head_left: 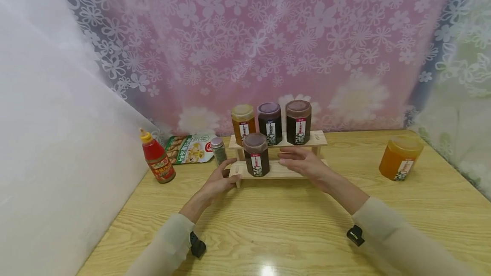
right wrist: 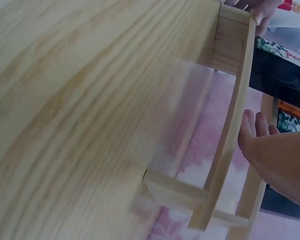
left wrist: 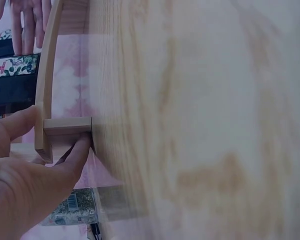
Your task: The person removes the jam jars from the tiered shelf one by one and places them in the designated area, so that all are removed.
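A two-step wooden rack (head_left: 277, 172) stands on the table. On its lower step, left of the middle, is a dark jar (head_left: 256, 159) with a white and red label. My left hand (head_left: 218, 181) grips the left end of that step, and in the left wrist view the thumb lies over the board with fingers beneath by the leg (left wrist: 67, 125). My right hand (head_left: 307, 166), fingers extended, hovers over the lower step to the right of the jar, holding nothing. Behind, the upper step carries an amber jar (head_left: 243, 125), a purple-lidded dark jar (head_left: 270, 125) and another dark jar (head_left: 298, 125).
A small spice bottle (head_left: 219, 150) stands beside the rack's left end. Farther left are a flat food packet (head_left: 188, 149) and a red sauce bottle (head_left: 158, 159) with a yellow cap. An orange jar (head_left: 400, 159) stands at the right. A flowered curtain (head_left: 261, 46) hangs behind the table.
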Demonstrator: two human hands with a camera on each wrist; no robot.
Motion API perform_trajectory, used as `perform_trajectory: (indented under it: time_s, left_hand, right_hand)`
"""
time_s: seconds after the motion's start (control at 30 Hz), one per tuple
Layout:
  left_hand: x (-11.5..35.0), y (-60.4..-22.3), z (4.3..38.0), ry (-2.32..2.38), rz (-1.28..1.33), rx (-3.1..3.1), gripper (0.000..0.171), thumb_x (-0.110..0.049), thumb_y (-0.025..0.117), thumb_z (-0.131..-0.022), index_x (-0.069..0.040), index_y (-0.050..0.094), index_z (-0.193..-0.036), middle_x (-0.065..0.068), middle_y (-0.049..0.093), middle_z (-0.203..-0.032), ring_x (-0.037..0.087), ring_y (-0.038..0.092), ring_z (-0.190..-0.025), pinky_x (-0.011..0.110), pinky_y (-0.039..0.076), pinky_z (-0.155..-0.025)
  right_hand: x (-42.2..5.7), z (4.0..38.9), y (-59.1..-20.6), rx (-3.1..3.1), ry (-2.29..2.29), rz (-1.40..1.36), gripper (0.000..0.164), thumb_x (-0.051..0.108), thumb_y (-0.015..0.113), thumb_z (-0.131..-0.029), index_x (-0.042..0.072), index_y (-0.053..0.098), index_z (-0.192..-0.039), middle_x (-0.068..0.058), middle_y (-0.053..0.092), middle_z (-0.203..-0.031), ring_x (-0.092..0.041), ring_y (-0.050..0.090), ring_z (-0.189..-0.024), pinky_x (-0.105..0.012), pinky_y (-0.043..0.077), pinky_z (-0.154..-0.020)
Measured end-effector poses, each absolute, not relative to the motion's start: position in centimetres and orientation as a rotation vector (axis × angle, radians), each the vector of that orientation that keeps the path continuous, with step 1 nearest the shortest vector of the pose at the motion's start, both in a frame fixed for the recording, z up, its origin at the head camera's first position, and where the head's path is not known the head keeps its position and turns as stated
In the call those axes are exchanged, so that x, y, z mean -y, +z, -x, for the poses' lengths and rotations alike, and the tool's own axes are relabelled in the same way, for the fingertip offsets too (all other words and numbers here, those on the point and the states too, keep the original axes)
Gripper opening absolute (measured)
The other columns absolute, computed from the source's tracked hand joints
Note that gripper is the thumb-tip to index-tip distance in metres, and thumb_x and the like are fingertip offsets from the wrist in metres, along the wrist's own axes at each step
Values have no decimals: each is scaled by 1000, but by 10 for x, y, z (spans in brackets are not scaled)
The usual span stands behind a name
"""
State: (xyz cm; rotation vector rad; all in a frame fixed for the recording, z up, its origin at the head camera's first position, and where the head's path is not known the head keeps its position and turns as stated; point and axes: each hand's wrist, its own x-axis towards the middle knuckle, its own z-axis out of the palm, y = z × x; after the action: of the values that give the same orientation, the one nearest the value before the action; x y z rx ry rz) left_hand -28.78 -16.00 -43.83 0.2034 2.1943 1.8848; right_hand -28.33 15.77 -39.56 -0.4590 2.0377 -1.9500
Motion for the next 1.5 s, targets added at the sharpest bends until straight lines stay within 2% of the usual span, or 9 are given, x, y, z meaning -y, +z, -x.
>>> perform_trajectory:
  time_s: [0.13, 0.3, 0.5, 0.8, 1.0, 1.2, 1.5]
  left_hand:
    - [159, -439, 287, 1875, -203, -2206, 66, -10, 65, -104, -16, 34, -162, 29, 51, -145, 38, 60, -125, 53, 51, -104]
    - [160, -439, 288, 1876, -196, -2210, 66, -10, 65, -104, -15, 34, -162, 29, 51, -145, 38, 61, -125, 52, 52, -102]
    - [158, -439, 289, 1890, -178, -2207, 66, -8, 65, -103, -17, 36, -161, 29, 53, -144, 38, 61, -124, 52, 52, -102]
    - [159, -441, 292, 1926, -159, -2185, 66, -5, 66, -102, -16, 38, -161, 30, 53, -141, 35, 63, -119, 51, 54, -101]
    - [158, -440, 293, 1888, -166, -2195, 67, -7, 66, -102, -16, 35, -161, 30, 53, -142, 35, 63, -121, 47, 55, -99]
    - [161, -439, 292, 1850, -172, -2214, 68, -10, 68, -102, -15, 36, -161, 30, 54, -142, 35, 64, -119, 45, 56, -96]
    - [161, -439, 294, 1865, -188, -2189, 68, -10, 68, -102, -14, 35, -161, 30, 49, -147, 33, 63, -121, 48, 55, -99]
  right_hand:
    - [-148, 287, -400, -2054, -1944, 470, 66, 17, 69, -102, 0, 38, -158, -25, 44, -158, -39, 42, -146, -53, 27, -124]
    - [-132, 291, -404, -2043, -1963, 500, 67, 8, 70, -99, -3, 38, -157, -27, 46, -156, -42, 47, -142, -51, 32, -121]
    - [-113, 292, -402, -2068, -1956, 455, 74, 10, 77, -93, -4, 39, -156, -27, 49, -152, -42, 47, -142, -51, 35, -120]
    - [-82, 292, -404, -2320, -1907, 414, 75, 9, 84, -87, -6, 45, -150, -27, 59, -142, -40, 56, -131, -49, 46, -110]
    - [-69, 291, -409, -2516, -1838, 365, 75, 12, 89, -82, -4, 51, -144, -23, 63, -136, -37, 60, -124, -51, 47, -108]
    - [-59, 291, -412, -2610, -1814, 298, 79, 14, 93, -78, -1, 50, -143, -21, 66, -131, -38, 62, -120, -53, 48, -106]
    - [-60, 287, -408, -2675, -1736, 222, 77, 17, 92, -77, 3, 53, -142, -19, 67, -130, -37, 63, -121, -52, 47, -107]
